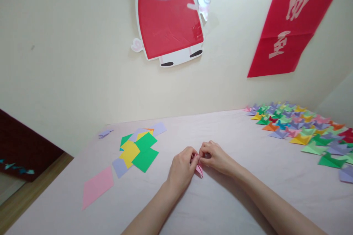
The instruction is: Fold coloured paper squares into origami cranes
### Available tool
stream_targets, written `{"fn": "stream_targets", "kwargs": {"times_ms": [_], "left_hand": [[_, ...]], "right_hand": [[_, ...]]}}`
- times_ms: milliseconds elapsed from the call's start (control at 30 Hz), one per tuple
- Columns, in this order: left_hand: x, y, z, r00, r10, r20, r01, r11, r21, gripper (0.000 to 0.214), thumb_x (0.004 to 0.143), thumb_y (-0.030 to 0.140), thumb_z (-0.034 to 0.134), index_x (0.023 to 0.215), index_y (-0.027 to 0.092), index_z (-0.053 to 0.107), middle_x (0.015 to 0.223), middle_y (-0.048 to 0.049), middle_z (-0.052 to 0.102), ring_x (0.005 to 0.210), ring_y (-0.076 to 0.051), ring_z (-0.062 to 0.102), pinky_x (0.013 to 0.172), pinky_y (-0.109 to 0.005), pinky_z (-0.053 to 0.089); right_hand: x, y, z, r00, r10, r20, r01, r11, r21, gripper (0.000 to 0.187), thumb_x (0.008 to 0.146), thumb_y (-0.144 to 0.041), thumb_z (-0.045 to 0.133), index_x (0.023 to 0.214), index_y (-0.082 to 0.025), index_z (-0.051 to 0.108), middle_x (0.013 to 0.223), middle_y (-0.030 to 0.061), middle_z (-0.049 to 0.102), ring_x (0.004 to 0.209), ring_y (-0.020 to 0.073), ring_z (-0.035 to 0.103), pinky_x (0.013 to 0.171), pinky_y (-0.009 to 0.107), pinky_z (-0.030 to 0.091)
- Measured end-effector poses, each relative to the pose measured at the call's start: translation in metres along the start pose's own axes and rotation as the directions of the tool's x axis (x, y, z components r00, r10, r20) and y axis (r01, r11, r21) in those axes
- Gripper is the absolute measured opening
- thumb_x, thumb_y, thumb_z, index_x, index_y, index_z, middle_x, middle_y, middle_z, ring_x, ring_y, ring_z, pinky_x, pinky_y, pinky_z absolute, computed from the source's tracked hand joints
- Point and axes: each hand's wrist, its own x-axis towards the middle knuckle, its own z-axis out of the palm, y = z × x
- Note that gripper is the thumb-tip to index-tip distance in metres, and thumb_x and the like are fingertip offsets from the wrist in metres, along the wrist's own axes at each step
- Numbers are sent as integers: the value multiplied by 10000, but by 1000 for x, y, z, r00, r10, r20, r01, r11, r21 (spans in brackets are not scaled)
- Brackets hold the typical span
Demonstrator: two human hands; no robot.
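Observation:
A small folded piece of pink origami paper (199, 170) is held between my two hands just above the pale sheet. My left hand (183, 165) pinches it from the left, thumb pressed near its top. From the right, my right hand (212, 156) meets it with thumb and index finger closed together at its upper end. Its pointed lower tip sticks out below my fingers; the upper part is hidden behind them. To the left lie loose square sheets, among them a green sheet (145, 159), a yellow sheet (129, 153) and a pink sheet (98, 186).
Rows of many-coloured folded paper figures (302, 138) stand along the right side. A purple folded paper (105, 133) lies near the back left edge. Behind the pale surface (193, 125) rises a wall with a cartoon pig cutout (169, 22) and a red banner (292, 25).

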Motion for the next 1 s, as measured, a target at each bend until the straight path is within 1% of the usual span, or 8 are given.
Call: {"fn": "stream_targets", "kwargs": {"times_ms": [200, 433, 533, 667, 767, 867, 933, 1000], "left_hand": [[-1, 0, -1, 1000, -12, -11, 12, 999, -36, 154, 933, 201, 457, 837, 222, 576, 813, 17, 646, 744, -162, 600, 704, -260, 396], [-4, 0, 2, 1000, -23, -12, 21, 995, -101, 161, 937, 214, 456, 830, 213, 577, 813, 7, 640, 770, -166, 601, 713, -263, 424], [-7, 2, 2, 996, -61, -72, 47, 984, -174, 128, 950, 286, 480, 946, 205, 579, 949, -29, 648, 868, -177, 612, 797, -288, 455], [-11, 4, 3, 952, -265, -153, 164, 864, -476, 415, 948, 466, 499, 1266, 201, 471, 1236, -113, 594, 1044, -212, 614, 924, -354, 461], [-10, 3, 10, 940, -338, -47, 218, 700, -680, 477, 958, 517, 444, 1285, 171, 466, 1283, -147, 587, 1157, -244, 584, 978, -378, 449], [-7, 0, 20, 947, -315, 69, 240, 545, -803, 458, 941, 471, 485, 1265, 147, 481, 1254, -163, 607, 1120, -268, 610, 926, -398, 496], [-5, -2, 25, 954, -294, 61, 220, 548, -807, 412, 914, 369, 540, 1260, 151, 487, 1239, -153, 617, 1114, -263, 612, 939, -403, 494], [-5, -2, 28, 964, -266, 10, 180, 622, -762, 358, 891, 254, 551, 1237, 169, 515, 1235, -123, 625, 1150, -242, 590, 1000, -392, 452]], "right_hand": [[-1, 2, 0, 1000, -8, 1, 8, 1000, 19, 199, 827, -283, 660, 648, -211, 611, 757, 9, 609, 821, 202, 523, 801, 345, 387], [-3, 1, 0, 998, -58, -1, 57, 994, 90, 159, 800, -204, 665, 654, -211, 602, 772, 10, 620, 845, 206, 524, 801, 345, 393], [-3, -1, 0, 996, -79, -52, 86, 986, 142, 168, 811, -207, 640, 655, -210, 577, 762, 5, 613, 817, 197, 532, 797, 341, 406], [0, -3, 4, 976, -61, -210, 105, 973, 207, 133, 870, -220, 541, 737, -213, 544, 827, 15, 579, 842, 189, 542, 781, 323, 431], [2, -5, 9, 951, -52, -305, 127, 964, 232, 157, 892, -231, 499, 737, -220, 517, 796, 10, 554, 807, 185, 535, 745, 311, 436], [1, -8, 14, 932, -61, -358, 150, 962, 228, 167, 878, -216, 508, 712, -224, 493, 747, 4, 546, 751, 185, 518, 687, 297, 425], [0, -11, 16, 928, -76, -365, 152, 971, 185, 149, 861, -192, 520, 719, -221, 489, 745, 10, 548, 752, 193, 506, 689, 305, 410], [-2, -14, 16, 923, -126, -364, 162, 984, 69, 100, 847, -163, 529, 762, -213, 512, 775, 25, 564, 776, 205, 499, 715, 321, 398]]}}
